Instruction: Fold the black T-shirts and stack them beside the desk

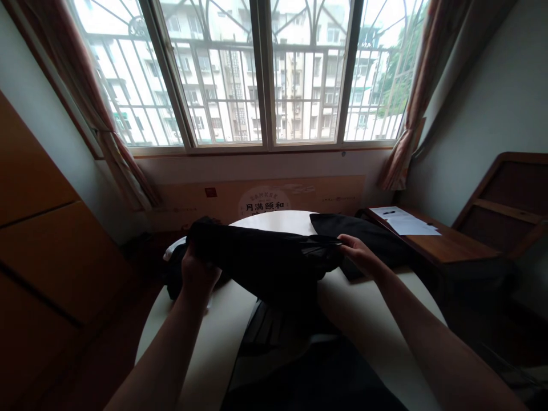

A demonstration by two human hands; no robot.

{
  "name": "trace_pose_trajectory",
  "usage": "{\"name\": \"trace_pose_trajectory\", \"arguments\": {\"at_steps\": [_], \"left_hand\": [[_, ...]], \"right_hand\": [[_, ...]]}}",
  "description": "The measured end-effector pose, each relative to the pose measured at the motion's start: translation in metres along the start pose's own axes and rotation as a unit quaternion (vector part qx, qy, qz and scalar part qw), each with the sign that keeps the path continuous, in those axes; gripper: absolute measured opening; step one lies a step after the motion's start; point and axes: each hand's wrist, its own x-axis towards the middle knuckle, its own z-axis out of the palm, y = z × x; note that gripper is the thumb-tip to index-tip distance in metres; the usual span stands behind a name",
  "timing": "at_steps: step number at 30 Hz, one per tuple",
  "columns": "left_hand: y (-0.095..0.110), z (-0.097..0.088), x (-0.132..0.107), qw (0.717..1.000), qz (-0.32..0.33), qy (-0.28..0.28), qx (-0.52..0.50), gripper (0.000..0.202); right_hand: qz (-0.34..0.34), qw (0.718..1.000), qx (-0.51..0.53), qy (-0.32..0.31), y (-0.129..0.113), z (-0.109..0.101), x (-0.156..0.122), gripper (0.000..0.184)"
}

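A black garment (269,262) is stretched between my two hands above a round white table (214,354); its exact kind is hard to make out in the dark. My left hand (197,271) grips its left end, fingers wrapped into the cloth. At the other end, my right hand (355,251) pinches the edge between thumb and fingers. The lower part of the cloth hangs toward my body over the table's near side.
Another black cloth (363,231) lies at the table's right back. Dark and white fabric (173,254) sits at the left edge. Papers with a pen (402,220) rest on a wooden desk (462,245) beside a wooden chair (505,194). Windows are ahead, a wooden cabinet (38,228) left.
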Motion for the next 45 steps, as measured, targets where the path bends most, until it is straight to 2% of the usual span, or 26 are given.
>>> {"name": "trace_pose_trajectory", "arguments": {"at_steps": [2,4,7,9,11,13,15,19,22,24,26,28,30,31,33,34,36,38,41,43,45], "left_hand": [[0.002,-0.003,0.005,0.999,0.010,0.030,-0.025,0.038],[0.002,-0.003,0.009,0.997,0.011,0.056,-0.056,0.040],[0.001,0.001,0.009,0.993,-0.021,0.062,-0.094,0.044],[0.001,0.005,0.007,0.991,-0.043,0.062,-0.113,0.044],[0.001,0.008,0.005,0.990,-0.045,0.064,-0.117,0.044],[0.001,0.008,0.005,0.991,-0.035,0.062,-0.115,0.045],[0.001,0.006,0.007,0.992,-0.018,0.063,-0.110,0.046],[-0.001,-0.001,0.013,0.994,0.012,0.077,-0.073,0.041],[-0.004,-0.002,0.014,0.994,0.014,0.102,-0.036,0.039],[-0.006,-0.002,0.014,0.991,0.000,0.137,0.011,0.037],[-0.010,-0.003,0.014,0.981,-0.016,0.171,0.090,0.033],[-0.014,-0.004,0.013,0.964,0.010,0.166,0.206,0.029],[-0.019,-0.005,0.011,0.921,0.081,0.122,0.360,0.026],[-0.021,-0.005,0.009,0.882,0.118,0.093,0.447,0.026],[-0.024,-0.003,0.004,0.778,0.160,0.039,0.607,0.028],[-0.025,-0.001,0.000,0.725,0.165,0.015,0.668,0.031],[-0.028,0.002,-0.006,0.645,0.164,-0.021,0.746,0.037],[-0.031,0.004,-0.011,0.588,0.170,-0.041,0.790,0.045],[-0.038,0.004,-0.016,0.502,0.196,-0.045,0.841,0.062],[-0.045,0.004,-0.019,0.459,0.222,-0.050,0.859,0.069],[-0.054,0.006,-0.023,0.443,0.253,-0.077,0.857,0.066]], "right_hand": [[-0.004,0.997,0.060,0.044,-0.003,0.000,0.000,0.041],[-0.004,0.996,0.047,0.075,-0.005,0.000,-0.001,0.045],[-0.053,0.983,-0.101,0.142,-0.001,-0.003,-0.001,0.038],[-0.100,0.953,-0.214,0.188,0.004,-0.006,-0.001,0.028],[-0.127,0.930,-0.272,0.215,0.009,-0.009,0.000,0.022],[-0.123,0.925,-0.266,0.242,0.015,-0.012,0.003,0.027],[-0.085,0.938,-0.211,0.262,0.022,-0.012,0.006,0.036],[0.014,0.974,0.002,0.224,0.032,-0.005,0.012,0.056],[0.057,0.975,0.117,0.178,0.032,0.002,0.013,0.060],[0.066,0.979,0.119,0.149,0.027,0.003,0.011,0.056],[0.065,0.989,0.068,0.113,0.019,-0.001,0.007,0.051],[0.062,0.997,-0.003,0.039,0.011,-0.008,0.001,0.048],[0.069,0.993,-0.058,-0.071,0.004,-0.017,-0.006,0.057],[0.078,0.986,-0.072,-0.127,0.003,-0.020,-0.009,0.069],[0.100,0.970,-0.093,-0.203,0.005,-0.024,-0.012,0.090],[0.103,0.965,-0.110,-0.214,0.007,-0.025,-0.012,0.095],[0.072,0.966,-0.166,-0.183,0.015,-0.022,-0.009,0.091],[0.001,0.967,-0.235,-0.101,0.022,-0.016,-0.004,0.077],[-0.109,0.949,-0.293,0.028,0.026,-0.006,0.002,0.058],[-0.162,0.938,-0.291,0.095,0.023,0.001,0.003,0.048],[-0.192,0.932,-0.270,0.148,0.019,0.009,0.002,0.037]]}}
